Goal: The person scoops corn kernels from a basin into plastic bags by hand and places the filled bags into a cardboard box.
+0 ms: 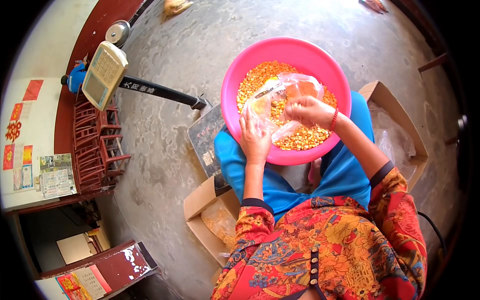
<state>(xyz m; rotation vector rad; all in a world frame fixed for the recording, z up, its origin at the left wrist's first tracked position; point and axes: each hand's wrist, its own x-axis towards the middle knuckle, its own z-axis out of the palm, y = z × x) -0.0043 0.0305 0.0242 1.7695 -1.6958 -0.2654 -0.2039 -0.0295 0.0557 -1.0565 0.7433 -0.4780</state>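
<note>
A pink basin (231, 70) full of yellow-orange corn kernels (264, 74) rests across my lap. Inside it, on top of the kernels, lies a clear plastic bag (299, 80) with some printing on it. My left hand (255, 140) grips the near left edge of this bag, at the basin's near rim. Over the bag's right side, my right hand (306, 111) is closed with the fingers curled together. Whatever may be inside those fingers is hidden.
A cardboard box (200, 197) at my left holds a plastic bag of kernels. Another box (419, 135) with clear plastic stands at my right. A platform scale (207, 132) with a display on a black post (160, 91) is left of the basin. Red stools (92, 145) are stacked along the wall.
</note>
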